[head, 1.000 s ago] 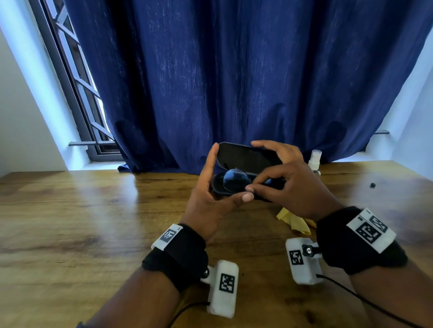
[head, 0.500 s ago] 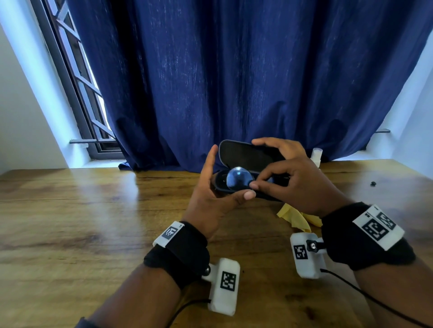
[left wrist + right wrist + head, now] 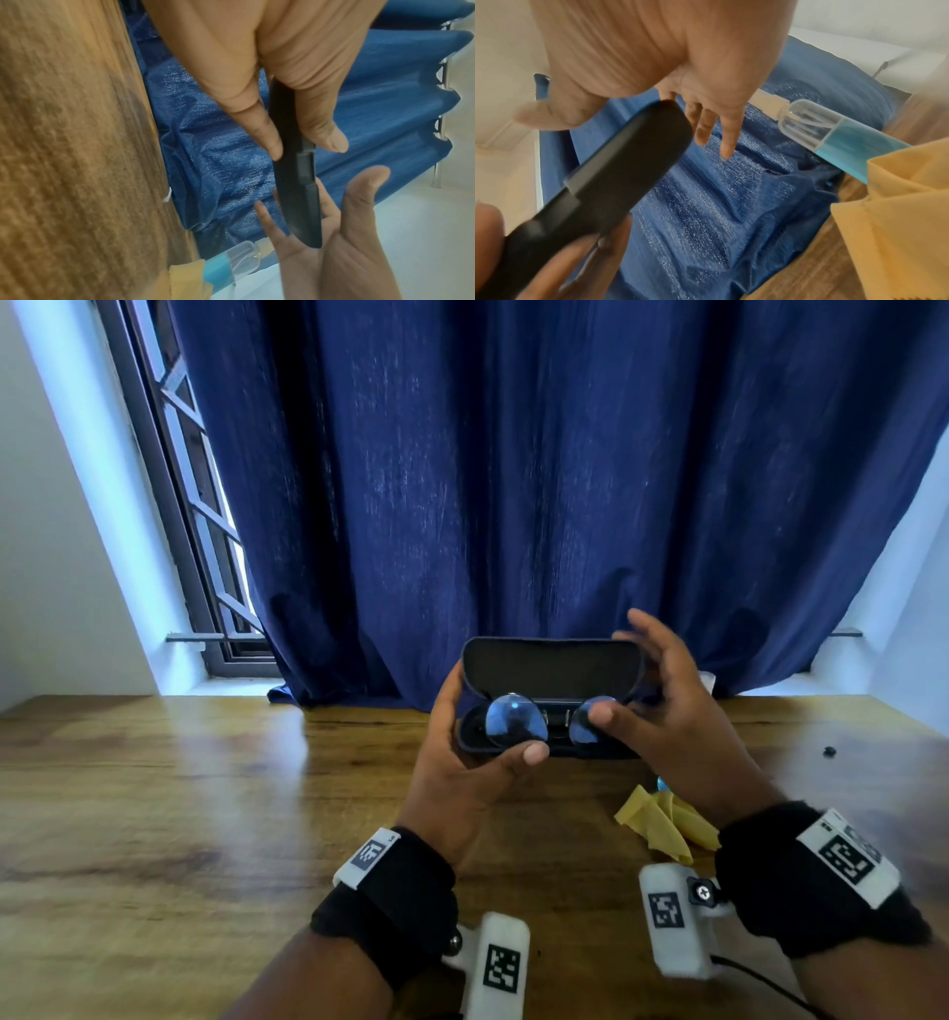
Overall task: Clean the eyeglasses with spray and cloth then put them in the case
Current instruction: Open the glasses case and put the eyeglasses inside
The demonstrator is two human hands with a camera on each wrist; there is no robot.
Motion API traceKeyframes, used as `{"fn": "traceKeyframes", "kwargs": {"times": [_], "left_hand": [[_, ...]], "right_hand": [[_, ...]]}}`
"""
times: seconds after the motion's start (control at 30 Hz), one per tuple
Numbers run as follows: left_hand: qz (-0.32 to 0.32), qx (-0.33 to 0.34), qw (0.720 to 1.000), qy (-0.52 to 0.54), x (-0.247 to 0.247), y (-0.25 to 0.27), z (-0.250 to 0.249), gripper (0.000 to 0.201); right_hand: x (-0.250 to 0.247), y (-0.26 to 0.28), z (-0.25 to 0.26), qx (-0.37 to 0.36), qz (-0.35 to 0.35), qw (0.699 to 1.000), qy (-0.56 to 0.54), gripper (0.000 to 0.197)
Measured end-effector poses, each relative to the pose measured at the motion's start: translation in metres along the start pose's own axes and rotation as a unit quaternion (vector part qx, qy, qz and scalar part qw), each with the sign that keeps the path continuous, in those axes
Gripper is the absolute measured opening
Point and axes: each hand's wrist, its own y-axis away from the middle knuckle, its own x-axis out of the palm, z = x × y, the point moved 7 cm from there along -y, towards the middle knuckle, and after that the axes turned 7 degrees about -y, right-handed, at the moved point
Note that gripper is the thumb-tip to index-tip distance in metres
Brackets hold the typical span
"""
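Observation:
The black eyeglass case [image 3: 552, 667] stands open above the wooden table [image 3: 154, 814], lid upright. My left hand [image 3: 477, 744] grips its left end, thumb in front, fingers behind; in the left wrist view it pinches the case [image 3: 295, 162]. The round-lensed eyeglasses [image 3: 513, 719] lie folded inside the case. My right hand [image 3: 662, 690] is at the case's right end with fingers spread, thumb on the right lens. The right wrist view shows those fingers [image 3: 713, 132] straight beyond the case [image 3: 616, 172]. The yellow cloth [image 3: 662, 824] and the spray bottle [image 3: 847, 138] lie on the table under my right hand.
A dark blue curtain [image 3: 513, 505] hangs along the table's far edge, its hem resting on the wood. A barred window [image 3: 195, 505] is at the far left. A small black bit [image 3: 828, 751] lies at the far right of the table.
My right hand has let go of the eyeglasses and spread its fingers. The glasses have sunk into the case, both lenses now showing. My left hand still holds the case.

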Motion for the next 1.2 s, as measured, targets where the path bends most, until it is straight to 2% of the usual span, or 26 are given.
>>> {"fn": "traceKeyframes", "kwargs": {"times": [0.1,0.17,0.27,0.33,0.4,0.53,0.63,0.9,1.1,1.2], "left_hand": [[-0.032,-0.020,0.998,0.059,-0.007,-0.003,0.004,0.102],[-0.053,-0.036,0.993,0.101,-0.010,-0.004,0.006,0.100],[-0.077,-0.031,0.991,0.101,-0.014,-0.004,0.006,0.082],[-0.076,-0.015,0.995,0.068,-0.017,-0.004,0.002,0.078],[-0.067,0.004,0.997,0.024,-0.016,-0.003,-0.003,0.078],[-0.049,0.045,0.997,-0.049,-0.016,-0.001,-0.016,0.067],[-0.065,0.048,0.993,-0.083,-0.024,0.000,-0.018,0.055],[-0.107,0.072,0.978,-0.161,-0.024,0.004,-0.025,0.046],[-0.108,0.039,0.981,-0.156,-0.026,0.003,-0.023,0.047],[-0.092,0.037,0.981,-0.167,-0.023,0.002,-0.022,0.047]], "right_hand": [[0.009,0.003,0.002,-0.015,0.055,0.998,0.017,0.124],[0.012,0.005,0.008,-0.041,0.057,0.997,0.023,0.121],[0.013,0.006,0.014,-0.079,0.042,0.995,0.043,0.091],[0.012,0.007,0.018,-0.099,0.033,0.991,0.088,0.070],[0.011,0.007,0.018,-0.100,0.029,0.990,0.096,0.062],[0.011,0.007,0.018,-0.095,0.024,0.992,0.082,0.055],[0.011,0.006,0.017,-0.094,0.030,0.991,0.087,0.053],[0.012,0.007,0.015,-0.085,0.021,0.991,0.098,0.045],[0.012,0.006,0.007,-0.076,0.020,0.990,0.121,0.052],[0.012,0.003,0.007,-0.085,0.058,0.976,0.194,0.048]]}}
